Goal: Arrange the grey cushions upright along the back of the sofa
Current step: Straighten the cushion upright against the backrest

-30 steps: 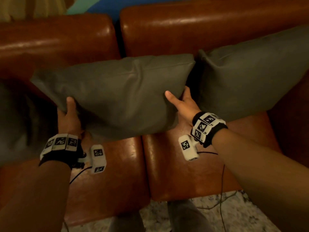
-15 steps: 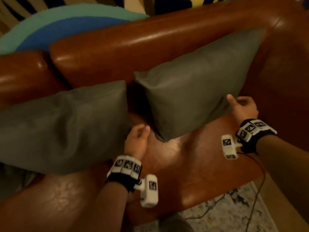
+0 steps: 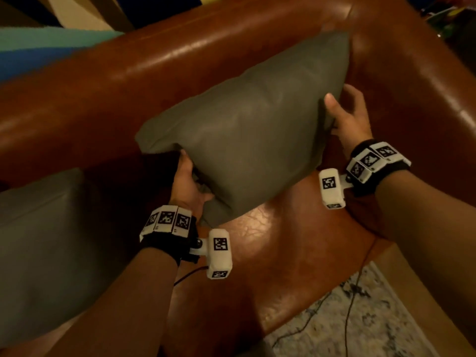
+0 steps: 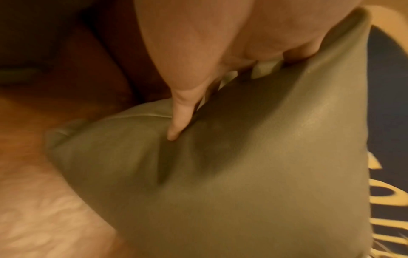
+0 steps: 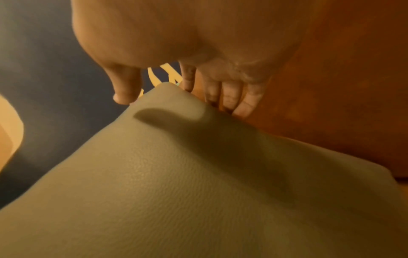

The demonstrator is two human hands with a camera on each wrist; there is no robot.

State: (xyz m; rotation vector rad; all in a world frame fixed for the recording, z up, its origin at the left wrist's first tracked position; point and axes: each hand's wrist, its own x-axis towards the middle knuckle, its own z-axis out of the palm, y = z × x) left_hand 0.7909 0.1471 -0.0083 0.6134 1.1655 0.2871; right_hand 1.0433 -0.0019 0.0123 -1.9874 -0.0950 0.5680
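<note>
Grey cushion: matt, fine-grained leather-look cover, softly creased. Sofa: glossy brown leather, wrinkled grain on seat. Rug: pale, mottled, rough-looking pile. Wrist bands: black cloth, white plastic marker blocks.

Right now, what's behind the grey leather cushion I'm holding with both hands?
Behind the grey leather cushion rises the brown leather sofa backrest. The right hand's fingers reach behind its edge; the backrest directly behind is covered.
</note>
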